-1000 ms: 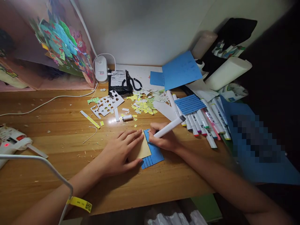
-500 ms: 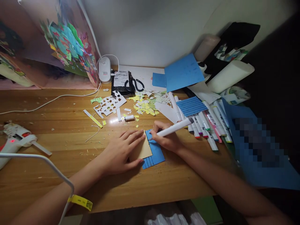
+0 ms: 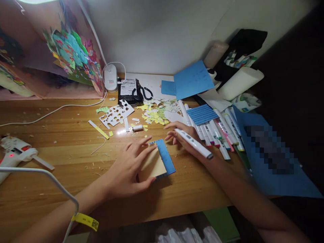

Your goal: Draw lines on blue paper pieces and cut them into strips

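My left hand [image 3: 130, 163] rests with spread fingers on a tan card [image 3: 154, 164], its thumb at the card's lower edge. Under the card lies a blue card [image 3: 167, 158] whose right strip shows; dark marks edge its top, and the rest is covered. To the right of both, my right hand [image 3: 186, 138] is raised off the cards. A white marker [image 3: 191, 141] lies slantwise in that hand, its dark end toward the wrist; the writing tip is not visible. A small white marker cap [image 3: 138, 128] lies on the table beyond my left hand.
Many markers [image 3: 222, 135] lie at the right, with a lined blue card [image 3: 202, 114] on them. Paper scraps [image 3: 155, 114], black-handled pliers [image 3: 141, 92] and a punched white sheet [image 3: 116, 114] are farther back. A glue gun [image 3: 19, 153] and a white cable [image 3: 50, 172] are at left.
My right hand has lifted from the blue card and moved right, swinging the marker back toward the wrist. The tan card has shifted over the blue card, covering its lower lines; my left fingers loosened.
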### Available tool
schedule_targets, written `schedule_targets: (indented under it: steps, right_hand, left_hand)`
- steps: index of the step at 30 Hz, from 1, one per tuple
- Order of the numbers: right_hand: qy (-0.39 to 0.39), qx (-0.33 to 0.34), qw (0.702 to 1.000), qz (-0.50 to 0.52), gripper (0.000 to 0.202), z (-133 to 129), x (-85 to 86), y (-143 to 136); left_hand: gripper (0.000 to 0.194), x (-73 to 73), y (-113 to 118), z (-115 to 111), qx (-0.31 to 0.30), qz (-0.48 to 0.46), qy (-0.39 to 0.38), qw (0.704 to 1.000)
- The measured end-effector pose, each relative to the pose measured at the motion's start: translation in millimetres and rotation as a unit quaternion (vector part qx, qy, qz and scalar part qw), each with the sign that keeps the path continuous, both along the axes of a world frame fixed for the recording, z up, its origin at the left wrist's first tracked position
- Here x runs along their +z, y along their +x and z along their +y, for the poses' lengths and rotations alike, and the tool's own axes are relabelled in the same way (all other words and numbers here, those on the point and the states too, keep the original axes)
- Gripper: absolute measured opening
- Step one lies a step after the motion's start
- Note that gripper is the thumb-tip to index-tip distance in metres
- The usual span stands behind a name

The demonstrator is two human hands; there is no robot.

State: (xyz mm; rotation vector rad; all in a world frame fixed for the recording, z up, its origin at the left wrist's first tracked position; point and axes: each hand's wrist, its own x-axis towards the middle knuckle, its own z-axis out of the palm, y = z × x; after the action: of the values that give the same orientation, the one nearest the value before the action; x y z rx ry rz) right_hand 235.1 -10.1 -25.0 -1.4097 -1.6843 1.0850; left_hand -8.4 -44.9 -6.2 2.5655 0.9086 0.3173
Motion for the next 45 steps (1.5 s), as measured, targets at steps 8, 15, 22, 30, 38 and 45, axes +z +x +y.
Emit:
schedule_targets:
  steps: [8, 15, 22, 30, 38, 45]
  right_hand:
    - [0.11, 0.136, 0.976, -0.127, 0.032, 1, -4.1, -3]
    - [0.045, 0.102, 0.99, -0.085, 0.034, 1, -4.0, -5]
    - [0.019, 0.038, 0.999, 0.02, 0.031, 1, -15.3, -10]
    - [0.051, -0.035, 0.997, 0.056, 0.034, 4, -31.9, -14]
    - [0.066, -0.04, 0.996, 0.048, 0.032, 5, -30.3, -16]
    - [0.064, -0.039, 0.996, 0.05, 0.032, 5, -30.9, -16]
  left_hand:
    - [0.054, 0.1, 8, -13, -0.047, 0.05, -0.011, 0.998]
    - [0.054, -3.0, 7, -12, -0.051, 0.059, 0.003, 0.997]
    - [0.055, -7.4, 6, -11, -0.046, 0.063, 0.019, 0.997]
    - [0.058, -12.5, 5, -4, -0.037, 0.046, 0.022, 0.998]
    - [0.057, -14.8, 3, -1, -0.049, 0.022, 0.027, 0.998]
    - [0.055, -12.4, 4, -1, -0.053, 0.045, 0.025, 0.997]
